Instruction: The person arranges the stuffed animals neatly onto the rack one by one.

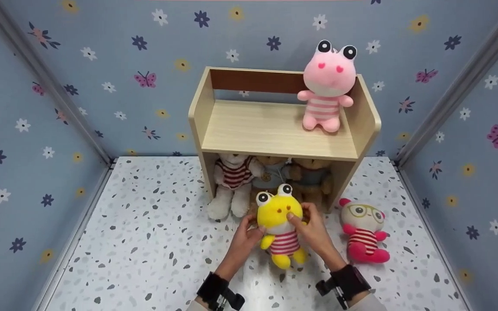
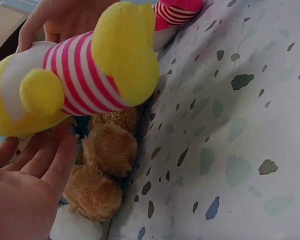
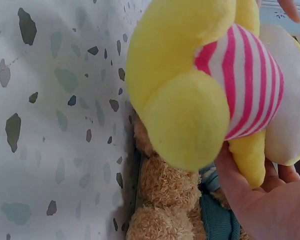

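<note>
A yellow frog plush toy (image 1: 284,244) with big round eyes and a pink-and-white striped body is held upright in front of the shelf. My left hand (image 1: 244,237) grips one side of its head, thumb by the cheek. On the other side my right hand (image 1: 314,229) grips the head, with the thumb across the front of the face. In the left wrist view the yellow feet (image 2: 125,65) hang clear of the speckled surface. The right wrist view has the right-hand fingers (image 3: 272,180) beneath the head, close to a yellow arm (image 3: 250,160).
A wooden shelf (image 1: 275,134) stands at the back, with a pink frog plush toy (image 1: 324,103) on its upper right. Several teddy bears sit below, including a white one (image 1: 231,190) in stripes. A pink panda-like plush toy (image 1: 363,235) with glasses lies at right.
</note>
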### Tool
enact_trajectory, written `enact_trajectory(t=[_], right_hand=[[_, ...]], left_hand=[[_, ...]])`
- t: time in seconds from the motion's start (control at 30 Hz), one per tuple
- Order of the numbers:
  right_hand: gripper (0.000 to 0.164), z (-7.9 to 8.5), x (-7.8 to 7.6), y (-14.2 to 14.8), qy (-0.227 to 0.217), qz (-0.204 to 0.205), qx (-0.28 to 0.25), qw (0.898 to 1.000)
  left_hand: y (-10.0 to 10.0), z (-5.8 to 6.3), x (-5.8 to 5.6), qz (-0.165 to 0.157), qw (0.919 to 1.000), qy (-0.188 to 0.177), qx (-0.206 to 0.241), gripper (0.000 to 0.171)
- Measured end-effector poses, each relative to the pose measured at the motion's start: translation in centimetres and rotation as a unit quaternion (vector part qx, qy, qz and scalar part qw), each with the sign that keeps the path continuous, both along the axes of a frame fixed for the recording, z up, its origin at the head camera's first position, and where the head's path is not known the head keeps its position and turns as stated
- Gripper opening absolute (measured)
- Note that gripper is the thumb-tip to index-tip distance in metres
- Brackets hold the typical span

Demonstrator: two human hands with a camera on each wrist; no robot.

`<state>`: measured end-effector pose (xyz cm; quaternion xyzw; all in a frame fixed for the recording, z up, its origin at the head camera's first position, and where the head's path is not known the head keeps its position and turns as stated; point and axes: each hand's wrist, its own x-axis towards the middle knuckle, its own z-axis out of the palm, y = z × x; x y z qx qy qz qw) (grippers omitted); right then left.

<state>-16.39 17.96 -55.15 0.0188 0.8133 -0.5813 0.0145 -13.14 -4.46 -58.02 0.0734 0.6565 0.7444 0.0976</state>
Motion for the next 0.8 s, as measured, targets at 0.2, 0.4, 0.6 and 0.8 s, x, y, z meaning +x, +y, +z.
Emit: enact_trajectory(t=[0.2,0.4,0.6,0.8], right_hand=[[0.054,-0.1,0.2,-0.8,0.002,0.009,-0.014,1.000],[0.050,-0.3,0.4,-0.7,0.011,0.017,-0.044,0.999],[0.046,-0.5,0.7,-0.5,0.019,0.042,-0.072,0.996],[0.053,-0.7,1.0,-0.4,0.002,0.064,-0.096,0.993]], left_hand=[[0.5,0.5,-0.4,0.022,0.9993,-0.008,-0.029,0.076],[0.6,0.6,-0.7,0.039,0.9984,0.018,-0.035,0.067],[0.3,0.7,-0.9,0.051,0.9975,0.035,-0.034,0.062],[0.1,1.1,-1.2,0.061,0.9971,0.028,-0.037,0.062]])
